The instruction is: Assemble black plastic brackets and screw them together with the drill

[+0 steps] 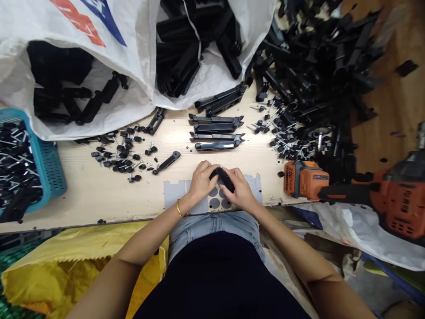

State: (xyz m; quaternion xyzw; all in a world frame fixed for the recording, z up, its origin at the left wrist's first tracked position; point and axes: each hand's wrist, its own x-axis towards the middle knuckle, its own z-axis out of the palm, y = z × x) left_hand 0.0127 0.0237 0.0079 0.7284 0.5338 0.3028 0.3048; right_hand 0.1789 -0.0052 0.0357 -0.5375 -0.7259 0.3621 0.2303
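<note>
My left hand [201, 181] and my right hand [239, 191] meet over the near edge of the wooden table [99, 190], both closed on one short black plastic piece [225, 178]. Under them lies a grey plate with round holes [215, 201]. Beyond my hands lie finished black assemblies [215, 133] in a short row. A single black arm piece [167, 162] rests left of my left hand, beside a scatter of small black caps with metal pins [121, 153].
A white sack [133, 53] of black parts stands at the back. A heap of black parts [315, 75] fills the right. A blue basket [49, 164] of pins sits at far left. An orange cordless drill [348, 190] lies at right, a yellow bag [76, 257] near left.
</note>
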